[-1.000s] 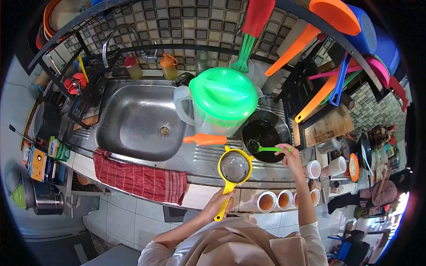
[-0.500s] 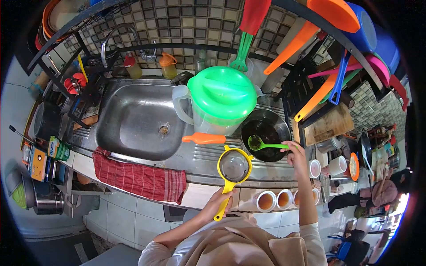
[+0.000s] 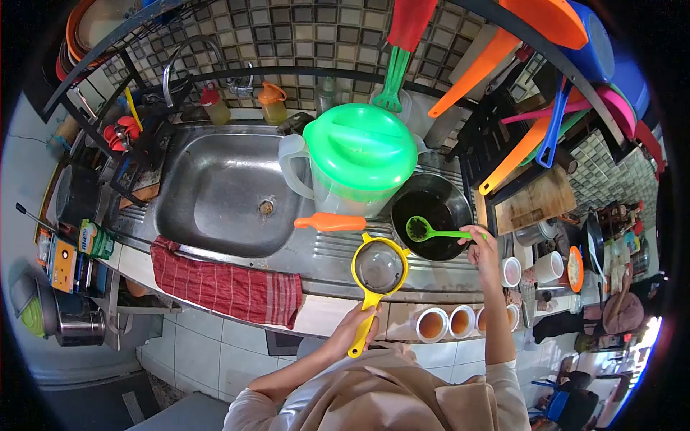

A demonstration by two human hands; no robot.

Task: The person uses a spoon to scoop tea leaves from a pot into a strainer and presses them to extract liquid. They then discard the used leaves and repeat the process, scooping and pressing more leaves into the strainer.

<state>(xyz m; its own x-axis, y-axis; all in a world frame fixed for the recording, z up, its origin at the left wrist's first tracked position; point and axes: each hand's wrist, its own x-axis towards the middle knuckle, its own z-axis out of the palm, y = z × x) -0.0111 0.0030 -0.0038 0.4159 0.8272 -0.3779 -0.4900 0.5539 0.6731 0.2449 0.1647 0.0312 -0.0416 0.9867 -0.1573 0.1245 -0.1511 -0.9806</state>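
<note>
The left hand (image 3: 357,330) is wrapped shut around the handle of a yellow strainer (image 3: 379,267), with its round net at one o'clock from that hand. The right hand (image 3: 481,253) pinches the end of a green ladle (image 3: 435,233). The ladle's scoop is at ten o'clock from those fingers, over or in a metal pot (image 3: 450,191) of dark liquid (image 3: 444,214). White cups (image 3: 432,325) sit at three o'clock from the left hand.
</note>
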